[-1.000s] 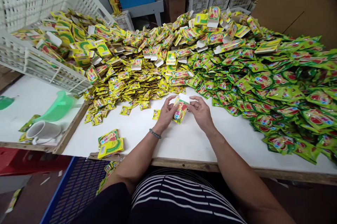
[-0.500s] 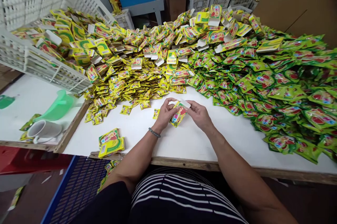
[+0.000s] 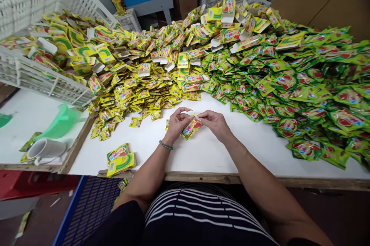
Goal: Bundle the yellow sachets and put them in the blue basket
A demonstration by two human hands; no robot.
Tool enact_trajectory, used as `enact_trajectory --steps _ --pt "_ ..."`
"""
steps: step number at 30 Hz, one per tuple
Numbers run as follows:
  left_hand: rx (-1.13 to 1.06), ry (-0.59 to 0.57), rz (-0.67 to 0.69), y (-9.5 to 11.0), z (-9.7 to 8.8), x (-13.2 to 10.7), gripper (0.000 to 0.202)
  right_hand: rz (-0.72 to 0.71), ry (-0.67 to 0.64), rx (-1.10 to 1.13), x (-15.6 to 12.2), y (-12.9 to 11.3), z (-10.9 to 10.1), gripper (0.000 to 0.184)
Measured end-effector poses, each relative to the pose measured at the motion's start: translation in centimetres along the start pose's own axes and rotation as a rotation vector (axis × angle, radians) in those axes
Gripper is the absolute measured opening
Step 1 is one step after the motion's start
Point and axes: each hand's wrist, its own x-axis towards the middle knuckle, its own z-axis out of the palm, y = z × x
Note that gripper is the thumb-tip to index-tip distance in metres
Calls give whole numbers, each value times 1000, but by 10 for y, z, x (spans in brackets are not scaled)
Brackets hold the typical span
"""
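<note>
Both my hands are low over the white tabletop (image 3: pixel 202 157), in the middle of the view. My left hand (image 3: pixel 178 123) and my right hand (image 3: pixel 215 124) pinch a glossy yellow-green sachet pack (image 3: pixel 190 128) between them, its pale tab near my right fingertips. Just left of my left hand lie a few loose yellow sachets (image 3: pixel 135 122). Beyond my hands spreads a heap of small yellow sachets (image 3: pixel 135 92), and to the right a large heap of green sachets (image 3: pixel 289 92). A stack of yellow-green cartons (image 3: pixel 120 160) sits nearer, left of my left wrist.
A white plastic crate (image 3: pixel 43 80) tilts at the left, with a green scoop (image 3: pixel 60 123) and a white mug (image 3: pixel 46 149) on a lower board beyond it. More crates stack at the back. A wooden edge runs along the table's front.
The sachet pack has turned in my fingers and now slants down to the left. The whole view has shifted slightly as my head moved.
</note>
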Motion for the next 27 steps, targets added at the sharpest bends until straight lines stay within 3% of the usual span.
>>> enact_trajectory --steps 4,10,14,17,22,27 --pt "8 -23 19 1 1 0 48 75 109 124 0 -4 1 36" --pt "-17 -26 6 0 -1 0 49 93 8 79 -3 -11 -4 29" --pt "-70 47 -8 2 0 -2 49 -34 -15 -72 -7 -13 -4 24" --pt "-67 16 -13 4 0 -2 48 -156 20 -194 -11 -15 1 21" --pt "-64 -29 -11 8 -1 -3 53 -247 124 -369 -15 -14 15 33" --pt "-99 -1 -2 17 0 -9 55 -363 157 -536 -22 -11 33 37"
